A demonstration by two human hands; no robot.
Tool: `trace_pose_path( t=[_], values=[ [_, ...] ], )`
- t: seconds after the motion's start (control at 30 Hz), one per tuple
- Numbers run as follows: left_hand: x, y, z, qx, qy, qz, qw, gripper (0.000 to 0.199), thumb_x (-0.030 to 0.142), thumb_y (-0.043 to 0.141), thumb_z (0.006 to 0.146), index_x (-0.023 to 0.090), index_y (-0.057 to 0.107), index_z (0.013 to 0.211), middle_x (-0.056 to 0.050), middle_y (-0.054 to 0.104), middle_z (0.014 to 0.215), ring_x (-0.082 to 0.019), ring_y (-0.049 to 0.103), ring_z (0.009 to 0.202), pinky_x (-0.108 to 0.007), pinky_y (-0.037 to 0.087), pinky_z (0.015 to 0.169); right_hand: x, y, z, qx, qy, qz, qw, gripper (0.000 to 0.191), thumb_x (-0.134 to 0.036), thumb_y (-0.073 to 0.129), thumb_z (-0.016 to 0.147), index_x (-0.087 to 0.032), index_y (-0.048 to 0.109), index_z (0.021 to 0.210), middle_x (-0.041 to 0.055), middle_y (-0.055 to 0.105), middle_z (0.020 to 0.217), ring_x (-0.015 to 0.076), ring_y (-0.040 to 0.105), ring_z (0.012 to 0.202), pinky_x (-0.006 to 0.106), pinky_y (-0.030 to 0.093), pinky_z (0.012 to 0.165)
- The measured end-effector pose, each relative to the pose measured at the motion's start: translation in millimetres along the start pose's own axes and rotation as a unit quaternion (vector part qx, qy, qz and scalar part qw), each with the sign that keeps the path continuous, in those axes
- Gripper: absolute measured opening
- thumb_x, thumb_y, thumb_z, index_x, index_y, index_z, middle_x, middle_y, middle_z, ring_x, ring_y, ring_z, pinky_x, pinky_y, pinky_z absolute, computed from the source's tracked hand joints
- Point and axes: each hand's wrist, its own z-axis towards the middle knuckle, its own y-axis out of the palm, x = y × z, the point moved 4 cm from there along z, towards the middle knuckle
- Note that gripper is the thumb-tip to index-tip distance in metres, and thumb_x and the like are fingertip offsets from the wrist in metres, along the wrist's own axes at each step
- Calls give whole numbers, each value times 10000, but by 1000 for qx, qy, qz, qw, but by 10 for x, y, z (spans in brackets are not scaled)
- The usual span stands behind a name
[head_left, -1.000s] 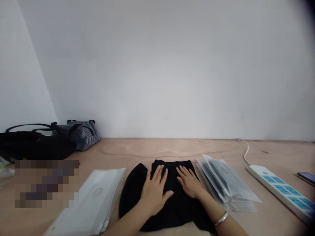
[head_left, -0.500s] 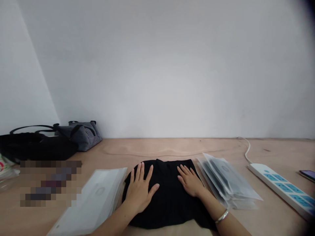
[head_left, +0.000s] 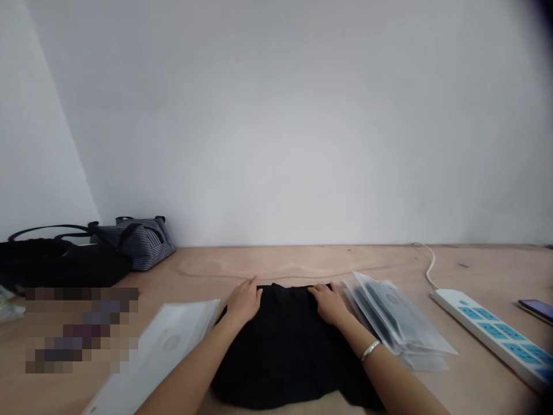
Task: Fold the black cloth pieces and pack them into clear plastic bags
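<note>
A black fabric garment (head_left: 285, 346) lies spread on the wooden table in front of me, its far edge slightly gathered. At its far left corner, my left hand (head_left: 244, 301) has its fingers bent together over the edge, closed on the cloth. My right hand (head_left: 329, 302), with a silver bangle on the wrist, is closed on the far right part of the same edge, fingers curled. The fingertips of both hands are partly hidden. Left of the garment lies a stack of frosted plastic bags (head_left: 159, 346); to its right are more frosted bags (head_left: 401, 317) with dark contents.
A white power strip (head_left: 488, 334) with blue sockets and a cord lies at the right, beside a phone (head_left: 538, 309). At the back left sit a black bag (head_left: 64, 262) and a striped bag (head_left: 149, 248). A wall (head_left: 294, 127) rises behind the table.
Both hands were lying flat with spread fingers on the garment. They have moved to its far corners, and their fingers have bent in on the edge. The view has shifted slightly.
</note>
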Motion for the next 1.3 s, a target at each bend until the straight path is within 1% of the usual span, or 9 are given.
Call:
trace_pose_path(
  t=[0.2, 0.4, 0.53, 0.73, 0.83, 0.97, 1.03, 1.13, 1.3],
  values=[
    [-83, 26, 139, 7, 4, -42, 999, 169, 260, 474, 873, 145, 558, 962, -62, 582, 1006, -192, 548, 938, -368, 424, 819, 54, -90, 78, 3, 24, -44, 999, 396, -43, 350, 766, -183, 547, 1079, 137, 592, 1050, 253, 502, 1023, 456, 205, 921],
    [-49, -334, -170, -25, 90, -121, 988, 155, 196, 360, 868, 194, 513, 888, -17, 609, 901, -151, 563, 847, -246, 411, 739, -4, -397, -181, 16, 0, -64, 998, 349, -59, 440, 691, -139, 565, 1007, 150, 608, 968, 260, 540, 945, 459, 125, 955],
    [-67, -560, -583, -111, 156, -180, 965, 138, 205, 403, 826, 220, 525, 889, 25, 612, 911, -130, 554, 837, -228, 408, 743, -45, -558, -670, -14, -53, -46, 997, 313, -59, 464, 609, -177, 594, 868, 98, 637, 854, 227, 574, 852, 347, 286, 874],
    [-77, -586, -1040, -302, 162, -174, 923, 164, 234, 579, 674, 245, 600, 837, 38, 625, 878, -152, 557, 807, -236, 422, 704, -37, -576, -1267, -176, -69, 116, 975, 331, -182, 575, 572, -258, 614, 893, 27, 654, 740, 223, 599, 714, 274, 369, 548],
    [51, -581, -989, -242, 163, -192, 937, 188, 288, 568, 717, 249, 591, 900, 30, 624, 872, -152, 566, 815, -249, 434, 727, -51, -611, -1135, -189, -61, 162, 967, 281, -333, 620, 617, -245, 622, 883, 9, 650, 689, 191, 587, 647, 257, 363, 520],
    [238, -364, -876, -62, 160, -150, 974, 310, 368, 384, 868, 264, 535, 1118, -29, 540, 1198, -199, 456, 1114, -380, 321, 964, -140, -546, -737, -40, -32, 177, 983, 304, -364, 402, 831, -203, 609, 986, 69, 644, 928, 188, 579, 848, 283, 406, 723],
    [292, -129, -899, -51, 165, -97, 980, 423, 437, 330, 889, 296, 385, 1284, -41, 397, 1351, -238, 322, 1241, -470, 221, 1019, -234, -376, -646, -11, -53, 160, 986, 451, -449, 368, 850, -208, 486, 1213, 100, 504, 1232, 246, 441, 1125, 376, 316, 922],
    [296, 165, -987, -72, 172, -46, 981, 512, 515, 299, 880, 340, 211, 1353, -45, 233, 1431, -284, 196, 1295, -550, 185, 1010, -328, -72, -648, -54, -66, 129, 988, 586, -561, 310, 842, -278, 267, 1354, 76, 246, 1418, 314, 187, 1282, 539, 139, 990],
    [255, 249, -1060, -65, 166, -31, 983, 522, 530, 303, 875, 350, 192, 1352, -36, 192, 1439, -300, 162, 1299, -551, 212, 1007, -317, -43, -498, -31, -44, 109, 993, 382, -375, 265, 905, -292, 489, 1204, 59, 478, 1260, 250, 416, 1152, 427, 288, 941]
  ],
)
